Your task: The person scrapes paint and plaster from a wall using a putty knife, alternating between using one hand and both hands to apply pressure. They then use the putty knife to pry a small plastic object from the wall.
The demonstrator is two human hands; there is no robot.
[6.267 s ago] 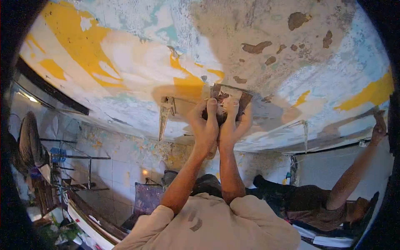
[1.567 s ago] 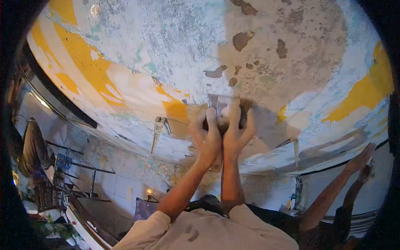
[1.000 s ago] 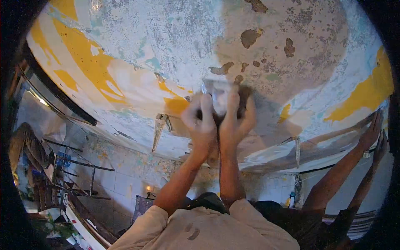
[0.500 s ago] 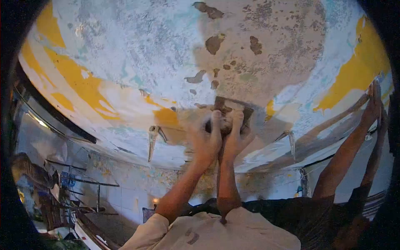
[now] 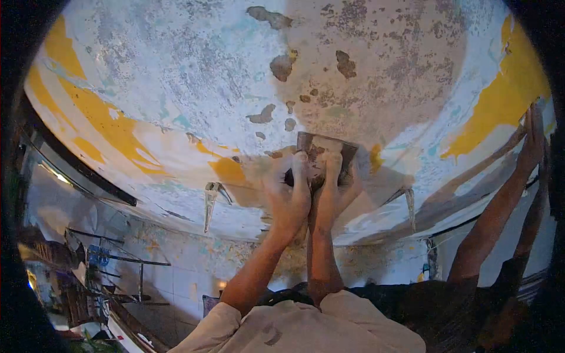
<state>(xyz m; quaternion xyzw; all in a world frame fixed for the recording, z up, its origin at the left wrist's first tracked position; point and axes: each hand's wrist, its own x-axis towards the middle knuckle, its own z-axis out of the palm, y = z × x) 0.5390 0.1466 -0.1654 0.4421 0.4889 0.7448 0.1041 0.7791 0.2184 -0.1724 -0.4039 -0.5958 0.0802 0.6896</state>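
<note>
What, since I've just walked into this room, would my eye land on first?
The left hand and right hand press a scraper against the ceiling at mid-picture. The ceiling itself is striking: peeling, grey-white, with yellow patches at left and right. At the right edge, a co-worker's arm reaches up to it.

**Scraper half buried under two hands, the rim of the view eating the rest**

The scraper's (image 5: 329,150) handle is out of sight, swallowed between the left hand (image 5: 285,197) and right hand (image 5: 332,191). The fingers (image 5: 300,167) cover the blade's lower part, so its edge against the ceiling (image 5: 176,76) can't be made out. The left hand is smeared soft. Far right, a co-worker's raised hand (image 5: 534,141) slips into the dark lens rim, the body below it lost in shadow. The racks (image 5: 112,270) at lower left are too small and dim to read, and the shirt (image 5: 306,329) is cut by the bottom edge.
</note>
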